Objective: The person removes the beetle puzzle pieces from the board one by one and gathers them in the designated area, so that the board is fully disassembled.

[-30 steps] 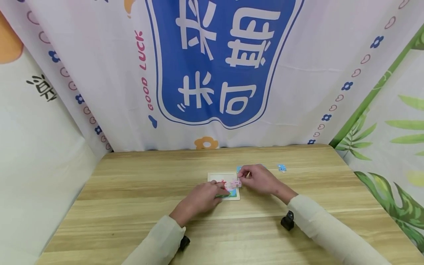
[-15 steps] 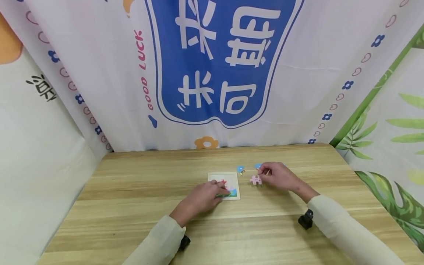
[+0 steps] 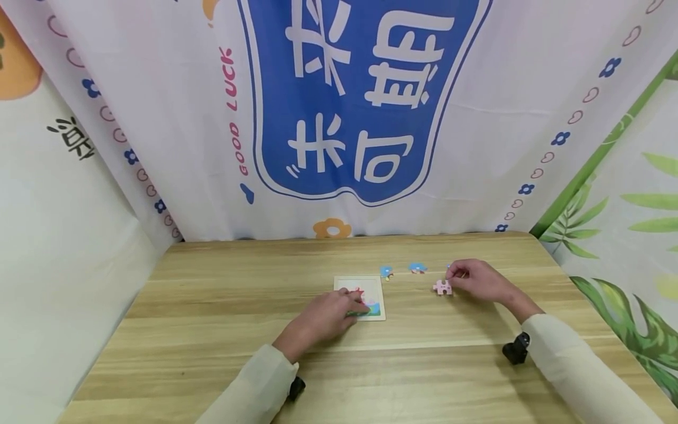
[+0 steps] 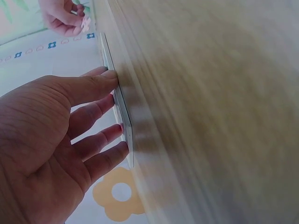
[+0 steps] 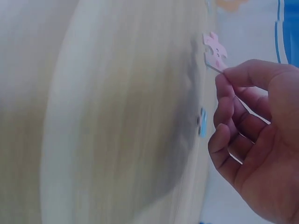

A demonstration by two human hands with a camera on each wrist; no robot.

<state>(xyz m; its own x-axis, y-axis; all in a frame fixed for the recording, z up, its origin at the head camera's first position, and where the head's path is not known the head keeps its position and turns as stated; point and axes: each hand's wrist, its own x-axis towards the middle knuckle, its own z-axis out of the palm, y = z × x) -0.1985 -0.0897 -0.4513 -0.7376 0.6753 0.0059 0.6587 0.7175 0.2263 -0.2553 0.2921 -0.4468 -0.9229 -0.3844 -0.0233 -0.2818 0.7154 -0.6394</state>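
Note:
My left hand [image 3: 324,315] rests on a small square puzzle board [image 3: 375,287], a pale frame with red, blue and green picture parts inside. In the left wrist view, the fingertips lie on the board's face and the thumb [image 4: 100,86] touches its edge. Off to the right, my right hand [image 3: 481,282] pinches a pink puzzle piece [image 3: 442,287] between thumb and index finger. A printed animal face with eyes shows on this pink piece [image 5: 216,50] in the right wrist view. The other right fingers curl loosely inward.
Behind the hands, blue puzzle pieces lie on the wooden table [image 3: 238,306]: one [image 3: 386,272] near the board's corner, another [image 3: 417,268] farther right. A third [image 3: 448,267] is mostly hidden by the right hand. A printed curtain [image 3: 201,176] hangs along the table's back edge.
My right hand has moved right, carrying the pink puzzle piece away from the board and uncovering two blue pieces. The left hand has stayed on the board.

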